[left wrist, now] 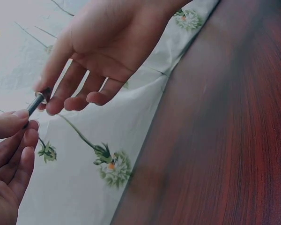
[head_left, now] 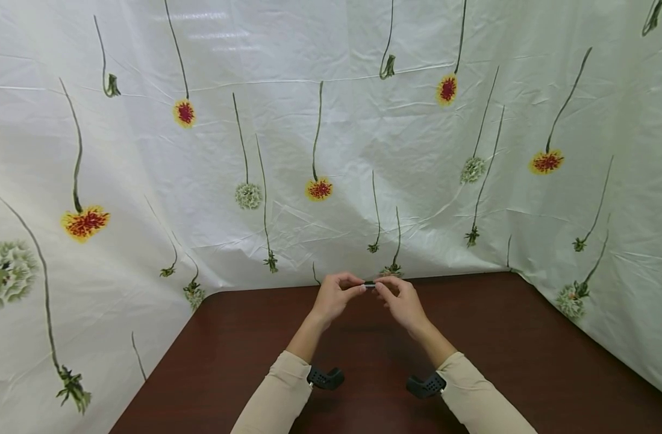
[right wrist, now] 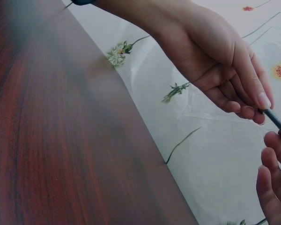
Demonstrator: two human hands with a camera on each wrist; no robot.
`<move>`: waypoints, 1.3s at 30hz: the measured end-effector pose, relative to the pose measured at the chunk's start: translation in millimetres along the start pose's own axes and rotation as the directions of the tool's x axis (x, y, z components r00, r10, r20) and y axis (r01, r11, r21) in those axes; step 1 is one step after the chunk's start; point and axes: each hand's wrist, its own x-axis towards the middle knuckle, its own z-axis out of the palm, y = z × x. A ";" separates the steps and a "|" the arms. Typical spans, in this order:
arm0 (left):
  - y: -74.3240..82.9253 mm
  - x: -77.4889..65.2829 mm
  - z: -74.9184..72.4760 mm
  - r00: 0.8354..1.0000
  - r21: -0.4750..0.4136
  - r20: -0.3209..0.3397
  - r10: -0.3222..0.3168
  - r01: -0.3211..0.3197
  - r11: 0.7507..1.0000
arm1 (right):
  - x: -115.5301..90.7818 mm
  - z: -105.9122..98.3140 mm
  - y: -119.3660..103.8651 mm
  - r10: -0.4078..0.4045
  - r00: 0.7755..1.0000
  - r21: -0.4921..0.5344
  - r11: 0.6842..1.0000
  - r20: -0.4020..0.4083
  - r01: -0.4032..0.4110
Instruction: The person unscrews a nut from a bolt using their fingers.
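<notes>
Both hands meet over the table's far edge around a small metal bolt (head_left: 369, 284). My left hand (head_left: 332, 299) pinches one end between thumb and fingers. In the left wrist view the bolt's threaded shank (left wrist: 33, 105) runs up from the left hand (left wrist: 9, 150) to the right hand (left wrist: 110, 42). My right hand (head_left: 404, 303) pinches a nut (left wrist: 40, 96) at the other end; its fingertips partly cover it. The right wrist view shows the shank (right wrist: 273, 118) between the left hand (right wrist: 220, 61) and the right hand (right wrist: 276, 176). Left fingertips hide most of the bolt's near end.
A dark red-brown wooden table (head_left: 244, 349) lies beneath the arms. White curtain (head_left: 352, 132) with printed flowers hangs behind it and at both sides. Each wrist wears a black band-mounted device, one on the left (head_left: 326, 378) and one on the right (head_left: 425, 384).
</notes>
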 end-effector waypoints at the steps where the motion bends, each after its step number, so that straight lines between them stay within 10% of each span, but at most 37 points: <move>1: 0.1 0.0 0.0 1.000 -0.001 0.000 0.002 -0.002 1.000 | -2.0 -0.4 -6.0 -0.004 1.000 -0.002 1.000 -0.001 0.004; 39: -2.4 1.3 -0.8 1.000 -0.003 0.003 0.006 -0.006 1.000 | 1.4 -1.2 3.8 0.006 1.000 -0.009 1.000 0.000 -0.006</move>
